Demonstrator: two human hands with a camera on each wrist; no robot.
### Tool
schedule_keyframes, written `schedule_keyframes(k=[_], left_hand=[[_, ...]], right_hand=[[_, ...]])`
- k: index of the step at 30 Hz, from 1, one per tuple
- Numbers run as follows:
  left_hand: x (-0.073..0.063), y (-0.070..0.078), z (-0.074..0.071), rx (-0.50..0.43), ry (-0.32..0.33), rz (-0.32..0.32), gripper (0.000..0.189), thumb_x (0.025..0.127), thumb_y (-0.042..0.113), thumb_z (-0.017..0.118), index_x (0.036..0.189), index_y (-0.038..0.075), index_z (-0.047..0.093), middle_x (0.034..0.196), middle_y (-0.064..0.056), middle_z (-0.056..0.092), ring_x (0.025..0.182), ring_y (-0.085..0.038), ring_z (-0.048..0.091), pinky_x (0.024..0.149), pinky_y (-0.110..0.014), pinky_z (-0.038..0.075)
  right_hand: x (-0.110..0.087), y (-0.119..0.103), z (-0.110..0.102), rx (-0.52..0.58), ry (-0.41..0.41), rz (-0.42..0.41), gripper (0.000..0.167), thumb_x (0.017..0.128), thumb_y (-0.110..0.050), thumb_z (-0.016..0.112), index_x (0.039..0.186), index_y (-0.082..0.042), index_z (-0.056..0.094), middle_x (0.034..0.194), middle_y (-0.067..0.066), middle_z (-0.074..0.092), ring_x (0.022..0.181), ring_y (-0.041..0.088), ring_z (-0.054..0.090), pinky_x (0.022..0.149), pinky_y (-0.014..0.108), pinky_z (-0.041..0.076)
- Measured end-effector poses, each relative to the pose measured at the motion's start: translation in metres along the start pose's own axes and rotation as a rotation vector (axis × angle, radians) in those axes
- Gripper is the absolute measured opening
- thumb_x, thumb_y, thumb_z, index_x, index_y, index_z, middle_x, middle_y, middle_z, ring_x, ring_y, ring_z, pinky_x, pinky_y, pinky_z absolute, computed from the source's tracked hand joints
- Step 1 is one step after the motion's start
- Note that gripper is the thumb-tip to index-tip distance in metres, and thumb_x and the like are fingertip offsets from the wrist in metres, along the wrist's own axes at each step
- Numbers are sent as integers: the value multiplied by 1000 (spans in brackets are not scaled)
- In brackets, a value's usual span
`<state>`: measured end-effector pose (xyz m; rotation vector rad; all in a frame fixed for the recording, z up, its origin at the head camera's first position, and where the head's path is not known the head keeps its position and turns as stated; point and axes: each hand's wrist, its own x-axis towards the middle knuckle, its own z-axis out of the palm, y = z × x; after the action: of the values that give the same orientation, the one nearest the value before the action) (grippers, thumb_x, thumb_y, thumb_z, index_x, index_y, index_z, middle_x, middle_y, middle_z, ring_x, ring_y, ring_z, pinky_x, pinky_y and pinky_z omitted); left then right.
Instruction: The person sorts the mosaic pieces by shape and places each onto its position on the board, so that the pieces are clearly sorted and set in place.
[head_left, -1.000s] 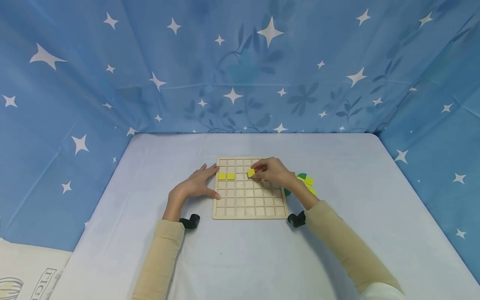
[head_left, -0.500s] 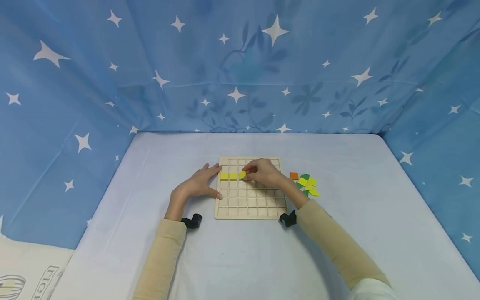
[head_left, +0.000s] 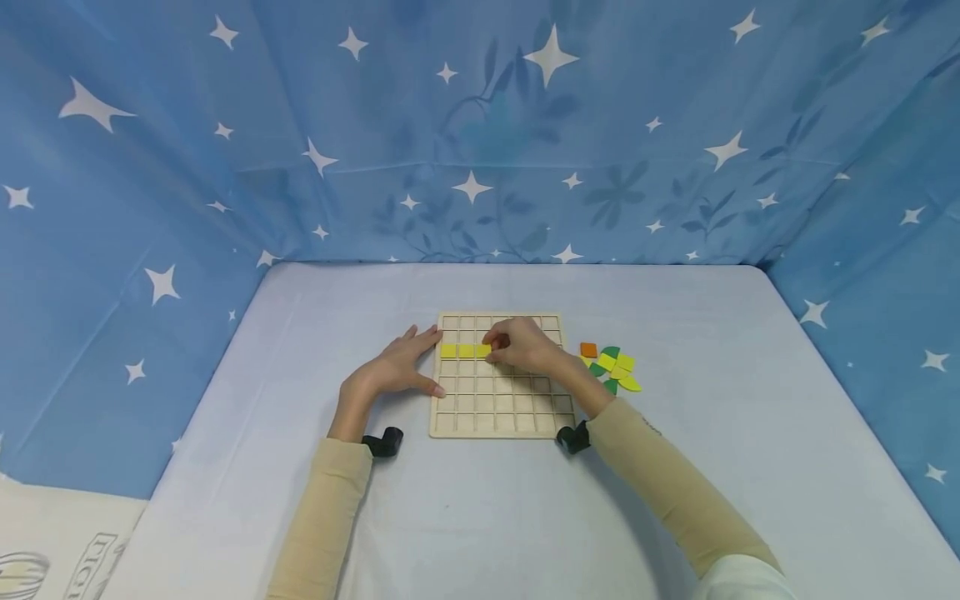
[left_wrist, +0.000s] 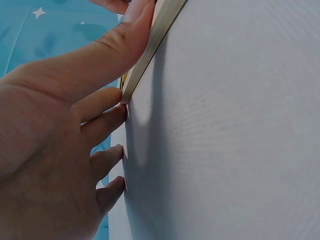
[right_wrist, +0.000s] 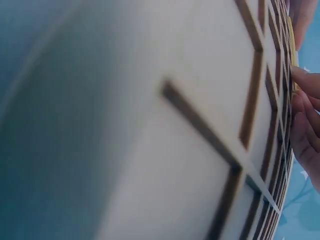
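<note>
Right hand [head_left: 523, 346] has moved left since 1.0 s ago. Back then it held the yellow tile [head_left: 484, 351] tilted around the fourth column; 0.5 s ago it was tilted at the third. Now the tile looks flat, third cell from left, third row from the far edge of the board [head_left: 502, 425], in line with the two tiles [head_left: 457, 351] to its left. Those two haven't changed cells. Orange tile [head_left: 588, 350], partly covered 1.0 s ago, now shows fully, right of the board beside the green and yellow pieces [head_left: 617, 362].

Pose: right forearm comes in from lower right, hand pointing up-left over the board, thumb and index pinching the tile at its right end; other fingers curled in. Left hand [head_left: 392, 367] is where it was: fingers apart, thumb on the board's left rim, index touching the same rim further back, hand pointing right and away.

Orientation: tile is square, so no clear long axis; edges run with the grid lines. Row of three runs left-right, parallel to the board's near edge.
</note>
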<state>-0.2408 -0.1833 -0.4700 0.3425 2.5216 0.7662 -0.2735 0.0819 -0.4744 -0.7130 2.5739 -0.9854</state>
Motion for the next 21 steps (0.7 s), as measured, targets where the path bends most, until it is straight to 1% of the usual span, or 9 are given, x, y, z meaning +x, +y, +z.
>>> schedule_keyframes(k=[2,5,10,12,15,19,21], left_hand=[[0,0,0,-3,-2,-5,112,78,41,90,166,20,23,174,-2,12,160,-38,-1,125,-67,12],[0,1,0,0,2,5,112,78,41,90,165,18,24,174,-4,13,160,-39,0,124,-68,12],[-2,1,0,-5,7,9,112,77,40,91,165,18,25,174,-2,13,161,-37,-1,125,-67,11],[-2,0,0,-9,11,5,113,76,39,91,165,19,25,174,-1,13,161,-35,-2,126,-66,10],[-2,-1,0,-6,17,18,112,77,39,91,165,17,25,174,-2,14,161,-35,-1,126,-66,10],[-2,0,0,-10,14,34,112,77,39,91,165,17,26,174,-4,14,161,-35,-1,126,-65,9],[-3,0,0,-13,11,34,112,77,38,91,165,17,26,174,-4,14,161,-35,-1,126,-65,9]], right_hand=[[-1,1,-1,-7,-10,-13,31,91,-12,79,120,-1,74,95,6,74,87,16,67,83,32,58],[-4,1,-4,-9,-23,-19,33,93,-13,77,124,-2,72,99,6,74,90,16,69,85,33,58],[-16,0,-13,11,-18,-10,31,97,-10,71,128,-4,70,104,6,74,94,18,70,88,35,59],[-22,0,-16,17,0,-13,30,98,-9,69,128,-4,70,104,7,73,93,19,70,87,36,59],[-34,2,-22,1,45,-24,28,98,-9,69,125,-3,71,104,8,73,90,20,69,83,37,58],[-50,11,-26,-42,110,-32,22,99,-12,68,119,-5,74,103,8,73,88,20,66,78,36,56],[-58,16,-28,-37,140,-16,19,99,-12,68,115,-6,75,103,7,73,88,20,65,78,36,55]])
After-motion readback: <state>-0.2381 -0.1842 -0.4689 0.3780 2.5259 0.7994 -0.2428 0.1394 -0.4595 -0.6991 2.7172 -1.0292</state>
